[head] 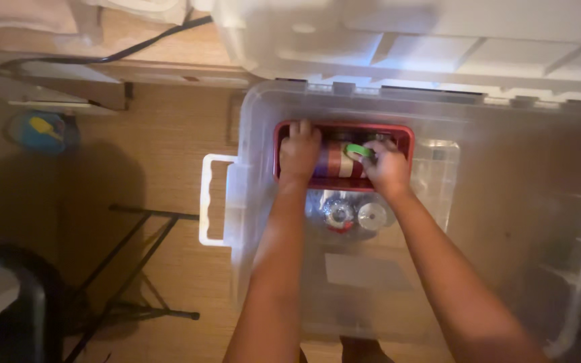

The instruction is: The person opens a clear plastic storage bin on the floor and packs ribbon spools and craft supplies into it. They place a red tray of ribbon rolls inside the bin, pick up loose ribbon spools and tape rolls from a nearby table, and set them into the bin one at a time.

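At the far left a blue toy (40, 131) lies on the woven floor (163, 181), and a black folding stand (136, 269) spreads its thin legs nearer the middle. Next comes a large clear plastic bin (263, 269) with a white handle (211, 200) on its left side and its lid (438, 40) tipped open at the top. Inside it, toward the far wall, sits a small red basket (408, 138). The left hand (299, 151) is curled over the basket's left edge, fingers closed on the rim. The right hand (386, 168) is over the basket's right part, fingers bent around what looks like a green cap (360, 150), though blur makes that grip uncertain. Between the hands lies a red and white can (337, 161). Just below the basket rest two shiny round lids (356, 214).
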